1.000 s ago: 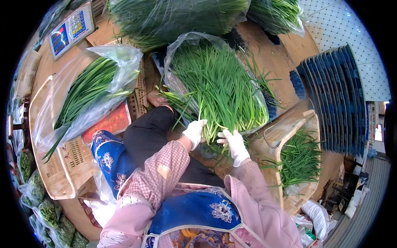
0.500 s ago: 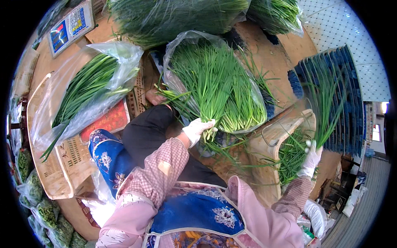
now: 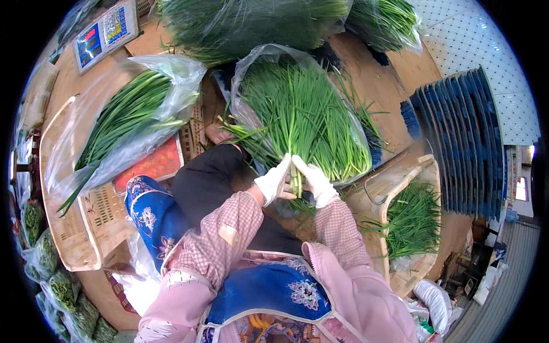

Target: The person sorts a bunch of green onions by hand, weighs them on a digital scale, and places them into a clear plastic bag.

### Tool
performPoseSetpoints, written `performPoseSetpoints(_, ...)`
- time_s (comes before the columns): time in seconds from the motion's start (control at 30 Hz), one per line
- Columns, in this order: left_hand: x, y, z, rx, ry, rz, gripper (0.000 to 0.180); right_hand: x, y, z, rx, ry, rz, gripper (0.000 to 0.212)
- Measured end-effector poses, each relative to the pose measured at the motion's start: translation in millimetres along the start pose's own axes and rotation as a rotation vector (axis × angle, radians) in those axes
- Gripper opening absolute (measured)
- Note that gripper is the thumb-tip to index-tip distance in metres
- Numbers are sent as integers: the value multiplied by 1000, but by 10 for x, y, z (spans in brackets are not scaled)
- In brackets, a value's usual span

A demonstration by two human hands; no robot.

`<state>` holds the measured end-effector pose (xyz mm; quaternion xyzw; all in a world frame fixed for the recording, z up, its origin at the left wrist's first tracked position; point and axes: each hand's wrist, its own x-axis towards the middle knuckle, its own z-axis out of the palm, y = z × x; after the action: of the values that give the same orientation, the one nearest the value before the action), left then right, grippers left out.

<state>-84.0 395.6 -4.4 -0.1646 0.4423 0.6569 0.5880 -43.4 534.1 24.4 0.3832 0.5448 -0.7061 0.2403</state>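
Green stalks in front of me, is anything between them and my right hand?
Nothing visible except the white glove you wear: your right hand is against the stalks near their lower ends, with your left hand on their other side.

two gloved hands, one bunch of green stalks, one scale, one red panel

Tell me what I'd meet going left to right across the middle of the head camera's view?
Bagged greens, trouser leg, left hand, right hand, crated greens, blue stack.
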Motion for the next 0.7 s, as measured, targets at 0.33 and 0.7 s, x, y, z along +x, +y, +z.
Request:
performPoseSetpoints(0.33,70,66,-62,89,-250,-16,98,-277,-84,-167,5,100,-374,36)
performPoseSetpoints(0.7,42,31,-21,-3,252,121,48,-319,-86,-672,238,239,-375,22)
